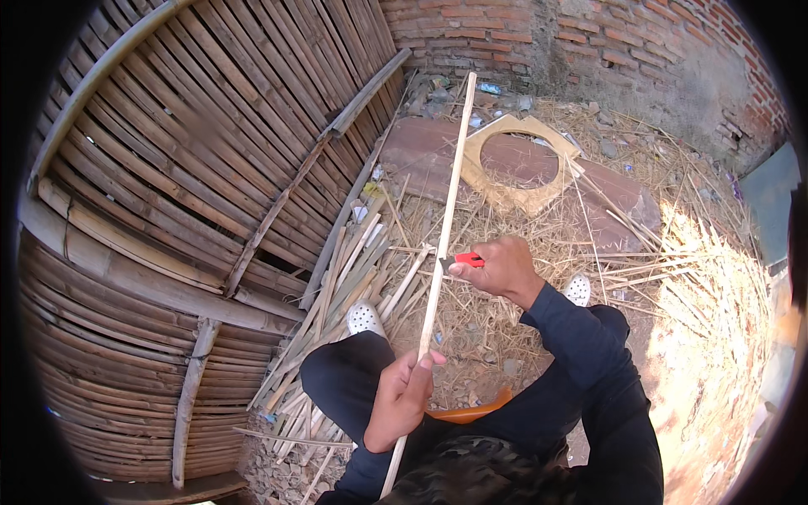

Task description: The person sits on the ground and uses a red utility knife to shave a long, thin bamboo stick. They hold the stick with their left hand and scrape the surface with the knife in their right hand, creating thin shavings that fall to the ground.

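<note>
A long pale bamboo strip (452, 177) runs from my lap up toward the brick wall. My left hand (399, 394) grips its lower part, fingers wrapped round it. Higher up, my right hand (498, 266) holds a small red-handled knife (465, 261) with its blade against the strip. I sit with dark trousers and white perforated shoes (365, 318) showing beneath the strip. An orange curved object (471, 411) lies on my lap.
A woven bamboo wall (185, 185) fills the left. Several cut bamboo slats (345, 290) lie in a pile beside my left leg. Straw litter covers the ground. A flat board with a round hole (513, 160) lies ahead, before a brick wall (606, 42).
</note>
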A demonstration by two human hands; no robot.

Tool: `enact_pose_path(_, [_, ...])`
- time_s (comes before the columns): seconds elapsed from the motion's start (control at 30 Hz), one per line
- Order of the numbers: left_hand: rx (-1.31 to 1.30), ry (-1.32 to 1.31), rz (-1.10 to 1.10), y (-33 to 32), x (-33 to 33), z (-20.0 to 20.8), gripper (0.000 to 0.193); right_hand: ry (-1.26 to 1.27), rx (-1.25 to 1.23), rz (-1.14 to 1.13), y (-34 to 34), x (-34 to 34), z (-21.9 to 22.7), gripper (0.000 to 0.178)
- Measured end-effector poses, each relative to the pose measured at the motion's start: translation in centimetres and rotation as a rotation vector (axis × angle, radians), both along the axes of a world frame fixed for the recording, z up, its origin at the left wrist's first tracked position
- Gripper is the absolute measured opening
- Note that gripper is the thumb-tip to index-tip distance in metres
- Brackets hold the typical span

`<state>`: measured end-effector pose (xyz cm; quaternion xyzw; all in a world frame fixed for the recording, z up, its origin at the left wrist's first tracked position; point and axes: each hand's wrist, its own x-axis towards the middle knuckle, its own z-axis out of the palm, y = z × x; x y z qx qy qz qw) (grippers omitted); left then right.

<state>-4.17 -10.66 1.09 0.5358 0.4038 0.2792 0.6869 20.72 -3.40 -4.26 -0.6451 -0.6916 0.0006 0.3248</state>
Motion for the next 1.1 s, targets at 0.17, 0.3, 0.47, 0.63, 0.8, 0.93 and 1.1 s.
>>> enact_pose_path(0.17, [-0.017, -0.042, 0.022, -0.3, -0.2, 0.1, 0.024, 0.003, 0.041, 0.192, -3.0, -3.6, 0.0, 0.061])
enact_pose_path(0.3, [0.010, -0.012, -0.002, -0.8, -0.2, 0.1, 0.023, 0.046, -0.012, 0.025, -1.0, -1.3, -0.4, 0.061])
enact_pose_path(0.47, [0.022, -0.020, 0.003, -0.4, -0.5, 0.2, 0.023, 0.024, 0.031, 0.166, -2.6, -2.7, 0.5, 0.061])
enact_pose_path(0.63, [-0.037, -0.017, -0.053, -0.8, -0.2, 0.1, 0.024, 0.014, -0.105, -0.103, 0.5, 1.9, 1.0, 0.069])
enact_pose_path(0.8, [-0.022, -0.008, -0.021, -0.6, -1.0, 0.1, 0.025, -0.025, -0.021, 0.207, -3.8, -3.9, 1.1, 0.070])
enact_pose_path(0.93, [-0.004, 0.001, -0.030, 0.0, -0.4, 0.8, 0.027, -0.028, -0.090, 0.100, -1.1, -1.1, 1.6, 0.069])
enact_pose_path(1.1, [0.199, 0.110, -0.007, 0.5, -0.5, 0.6, 0.028, -0.016, 0.052, 0.338, -3.8, -5.2, 1.3, 0.063])
